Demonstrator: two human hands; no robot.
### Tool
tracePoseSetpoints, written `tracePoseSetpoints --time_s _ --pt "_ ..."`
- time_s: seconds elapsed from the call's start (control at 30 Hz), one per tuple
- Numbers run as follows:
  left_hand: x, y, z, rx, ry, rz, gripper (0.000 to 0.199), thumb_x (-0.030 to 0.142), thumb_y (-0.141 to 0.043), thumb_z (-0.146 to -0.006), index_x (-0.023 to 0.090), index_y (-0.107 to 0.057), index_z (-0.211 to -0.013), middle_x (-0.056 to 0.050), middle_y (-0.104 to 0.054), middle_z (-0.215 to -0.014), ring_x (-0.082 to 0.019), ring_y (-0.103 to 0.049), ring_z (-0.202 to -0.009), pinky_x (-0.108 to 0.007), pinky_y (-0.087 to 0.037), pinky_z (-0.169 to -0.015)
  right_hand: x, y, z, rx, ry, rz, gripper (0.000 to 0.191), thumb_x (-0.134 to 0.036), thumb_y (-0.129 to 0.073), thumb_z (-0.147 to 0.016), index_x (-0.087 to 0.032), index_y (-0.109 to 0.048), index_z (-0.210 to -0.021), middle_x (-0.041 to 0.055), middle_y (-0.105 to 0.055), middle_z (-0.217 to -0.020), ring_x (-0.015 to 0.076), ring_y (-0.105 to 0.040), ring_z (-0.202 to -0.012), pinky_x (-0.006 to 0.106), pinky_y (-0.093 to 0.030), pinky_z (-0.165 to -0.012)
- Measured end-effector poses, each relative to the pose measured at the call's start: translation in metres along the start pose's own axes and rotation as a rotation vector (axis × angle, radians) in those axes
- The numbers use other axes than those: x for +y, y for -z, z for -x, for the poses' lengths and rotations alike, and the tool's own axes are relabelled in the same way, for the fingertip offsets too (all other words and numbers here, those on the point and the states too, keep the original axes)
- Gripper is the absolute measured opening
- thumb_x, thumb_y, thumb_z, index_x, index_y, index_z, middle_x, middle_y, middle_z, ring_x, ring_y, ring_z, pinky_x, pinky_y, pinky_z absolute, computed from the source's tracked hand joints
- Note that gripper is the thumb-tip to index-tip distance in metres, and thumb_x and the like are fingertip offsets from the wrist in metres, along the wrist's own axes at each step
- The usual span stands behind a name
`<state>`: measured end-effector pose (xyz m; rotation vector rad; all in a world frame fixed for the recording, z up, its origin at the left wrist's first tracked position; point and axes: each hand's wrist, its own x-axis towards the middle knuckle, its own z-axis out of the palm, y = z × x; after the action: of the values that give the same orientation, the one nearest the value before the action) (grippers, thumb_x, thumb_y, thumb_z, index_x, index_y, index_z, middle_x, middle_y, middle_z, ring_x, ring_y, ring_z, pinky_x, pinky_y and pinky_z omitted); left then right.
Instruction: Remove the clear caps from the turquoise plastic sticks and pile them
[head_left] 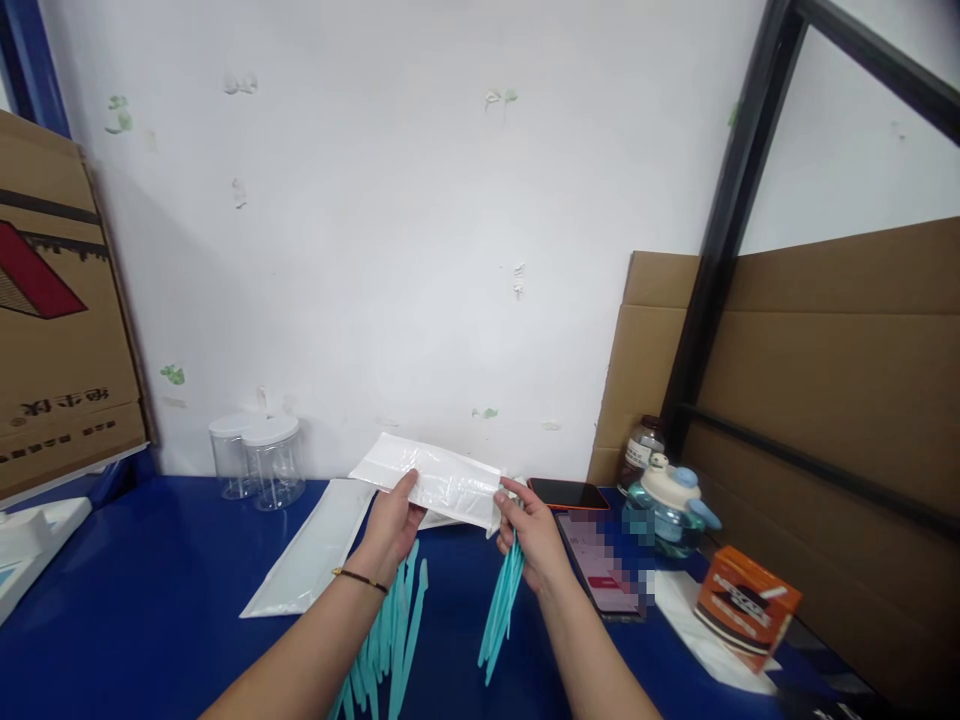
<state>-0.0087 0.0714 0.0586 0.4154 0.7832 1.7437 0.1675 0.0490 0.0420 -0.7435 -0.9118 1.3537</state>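
Note:
A white plastic packet (442, 482) is held up above the blue table, tilted down to the right. My left hand (395, 525) pinches its lower edge near the middle, thumb on top. At its right end my right hand (529, 530) grips the corner with thumb and index finger, while its other fingers hold a bundle of teal plastic sticks (501, 610) hanging downward. More teal sticks (390, 640) lie on the table beside my left forearm. Another flat white packet (315, 550) rests on the table to the left.
Two clear lidded jars (276, 465) stand by the wall. On the right are a dark phone (568, 494), a lit-screen phone (600, 570), a teal bottle (667, 505), a brown jar (641, 450) and an orange box (748, 605). Cardboard (67, 300) stands at the left.

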Motion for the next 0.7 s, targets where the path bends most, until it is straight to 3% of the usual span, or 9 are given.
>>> tracePoseSetpoints --time_s 0.17,0.33,0.53,0.7 --pt "-0.007 -0.005 0.002 -0.041 0.074 0.011 0.023 0.006 -0.059 -0.075 0.017 -0.060 -0.096 -0.006 -0.066 -0.097 -0.017 -0.065 -0.078 -0.030 -0.057 -0.066 -0.001 0.002 -0.003 0.047 0.017 -0.104 0.034 -0.037 -0.075 -0.062 -0.018 -0.054 -0.080 -0.0091 -0.045 -0.044 0.0047 -0.035 -0.032 0.019 -0.031 -0.031" --pt "-0.005 -0.012 -0.006 0.016 0.129 0.066 0.020 0.007 -0.060 -0.076 0.017 -0.060 -0.093 -0.005 -0.067 -0.088 -0.015 -0.065 -0.074 -0.027 -0.056 -0.063 -0.009 0.011 -0.008 0.122 0.053 -0.193 0.032 -0.034 -0.076 -0.061 -0.017 -0.050 -0.068 -0.0089 -0.044 -0.048 0.0027 -0.034 -0.034 0.017 -0.030 -0.031" --pt "-0.011 -0.011 -0.035 0.252 0.125 0.096 0.012 0.012 -0.053 -0.082 0.020 -0.053 -0.091 0.002 -0.060 -0.073 -0.007 -0.057 -0.054 -0.019 -0.050 -0.053 -0.040 0.054 -0.015 0.333 0.198 -0.304 0.032 -0.027 -0.077 -0.057 -0.017 -0.049 -0.067 -0.0102 -0.041 -0.048 0.0015 -0.034 -0.036 0.014 -0.032 -0.032" --pt "-0.031 -0.023 -0.045 0.275 0.202 0.058 0.013 0.018 -0.052 -0.083 0.020 -0.050 -0.096 0.000 -0.058 -0.078 -0.008 -0.058 -0.060 -0.019 -0.049 -0.055 -0.057 0.084 -0.014 0.308 0.194 -0.420 0.033 -0.022 -0.076 -0.060 -0.017 -0.044 -0.061 -0.0104 -0.038 -0.049 -0.0002 -0.032 -0.037 0.012 -0.033 -0.032"
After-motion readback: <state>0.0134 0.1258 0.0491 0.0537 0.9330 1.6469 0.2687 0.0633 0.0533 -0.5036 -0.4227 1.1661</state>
